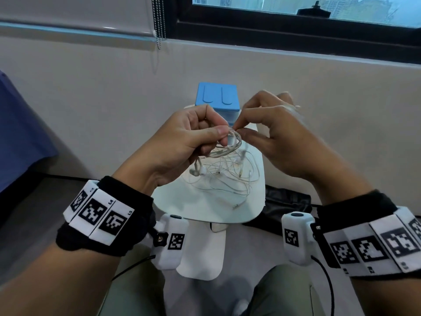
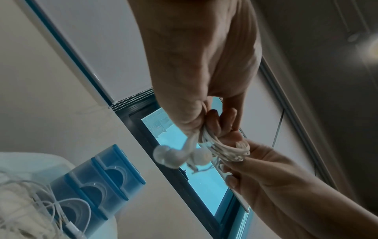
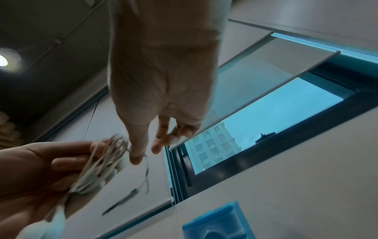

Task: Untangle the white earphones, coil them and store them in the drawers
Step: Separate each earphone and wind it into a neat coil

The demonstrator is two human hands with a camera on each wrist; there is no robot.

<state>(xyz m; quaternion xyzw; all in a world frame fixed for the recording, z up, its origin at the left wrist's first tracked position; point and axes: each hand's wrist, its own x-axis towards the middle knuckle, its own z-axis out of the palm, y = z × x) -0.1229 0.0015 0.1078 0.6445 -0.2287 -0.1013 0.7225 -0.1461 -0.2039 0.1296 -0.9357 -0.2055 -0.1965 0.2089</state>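
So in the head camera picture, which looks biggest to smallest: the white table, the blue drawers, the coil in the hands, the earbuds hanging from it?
1. White table
2. Blue drawers, though they stand farther from the camera, so they may look smaller than they are
3. Coil
4. Earbuds

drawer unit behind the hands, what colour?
Blue, with translucent drawer fronts: the drawer unit shows best in the head view, standing on the white table.

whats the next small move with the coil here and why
Probably tuck the loose cord end around the coil: the left hand grips the finished loops, the right hand pinches the end beside them, and the drawers look closed.
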